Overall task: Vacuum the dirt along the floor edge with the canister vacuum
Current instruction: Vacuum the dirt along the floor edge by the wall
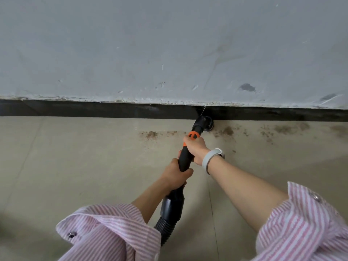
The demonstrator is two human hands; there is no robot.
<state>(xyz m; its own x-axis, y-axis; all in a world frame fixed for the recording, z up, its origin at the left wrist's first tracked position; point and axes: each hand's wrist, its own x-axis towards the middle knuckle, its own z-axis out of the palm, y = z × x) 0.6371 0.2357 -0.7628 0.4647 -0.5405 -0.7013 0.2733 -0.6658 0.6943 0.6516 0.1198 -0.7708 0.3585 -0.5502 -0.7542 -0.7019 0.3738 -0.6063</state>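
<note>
A grey wall (169, 44) with scratches and dark spots stood above a black strip (94, 110) at the floor's far edge. The sleeves (113, 232) were pink-striped, and a grey band (211, 157) sat on one wrist.

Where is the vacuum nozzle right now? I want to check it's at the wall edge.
In the head view, the nozzle sits right of centre against the black baseboard, with dirt patches on the floor either side.

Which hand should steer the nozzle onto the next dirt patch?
Right, probably. The right hand grips the wand nearest the nozzle, and most remaining dirt lies on its side. The left hand holds further back.
</note>
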